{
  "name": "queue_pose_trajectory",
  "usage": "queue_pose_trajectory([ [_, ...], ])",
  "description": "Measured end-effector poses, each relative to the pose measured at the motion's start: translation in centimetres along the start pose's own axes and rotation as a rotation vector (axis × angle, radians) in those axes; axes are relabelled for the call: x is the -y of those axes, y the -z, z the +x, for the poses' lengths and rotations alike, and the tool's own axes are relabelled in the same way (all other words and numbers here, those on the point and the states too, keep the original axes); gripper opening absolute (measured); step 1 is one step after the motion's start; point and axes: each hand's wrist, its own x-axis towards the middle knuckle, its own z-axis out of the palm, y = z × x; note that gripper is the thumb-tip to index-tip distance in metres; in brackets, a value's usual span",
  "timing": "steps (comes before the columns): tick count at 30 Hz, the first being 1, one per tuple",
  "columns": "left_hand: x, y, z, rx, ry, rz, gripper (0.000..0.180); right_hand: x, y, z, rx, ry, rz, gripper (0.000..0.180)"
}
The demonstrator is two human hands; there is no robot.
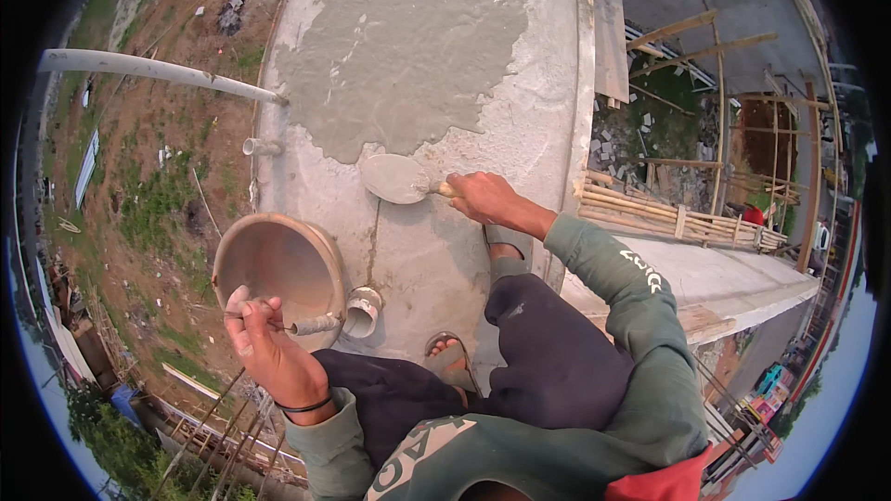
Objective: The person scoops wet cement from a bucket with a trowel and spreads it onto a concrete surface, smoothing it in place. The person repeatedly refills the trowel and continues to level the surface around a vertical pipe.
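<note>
My right hand [494, 199] is closed round the short handle of a trowel [396, 178]. The trowel's rounded blade, coated in grey mortar, lies at the near edge of a spread of wet mortar [418, 46] on the concrete slab [436, 260]. At the lower left, my left hand [266, 339] is closed on a thin wire handle with a mortar-crusted grip [316, 324]. That handle appears to belong to the brownish bucket [331, 255] just beyond, whose inside looks bare apart from residue. Whether the blade presses on the slab I cannot tell.
A short pipe stub [363, 308] stands beside the bucket; another stub [263, 147] and a long white pipe [167, 71] stick out at the slab's left edge. Ground lies below on the left. Bamboo poles [668, 209] and a lower area are past the right edge. My sandalled feet [449, 360] stand on the slab.
</note>
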Motion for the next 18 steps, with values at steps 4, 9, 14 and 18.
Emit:
queue_pose_trajectory([
  [4,-0.6,-0.7,-0.6,0.052,0.028,-0.044,0.027,1.1,-3.1,1.1,-0.271,-0.294,0.125,0.032],
  [9,-0.7,0.0,-0.8,0.139,0.034,-0.066,0.028,0.2,-2.9,0.0,-0.532,-0.616,0.315,0.032],
  [14,-0.3,0.2,-0.6,0.159,0.026,-0.07,0.027,-0.3,-2.3,0.8,-0.46,-0.519,0.244,0.034],
  [18,-0.3,0.1,-0.9,0.166,0.024,-0.06,0.027,-1.5,-1.1,1.0,-0.536,-0.68,0.27,0.034],
])
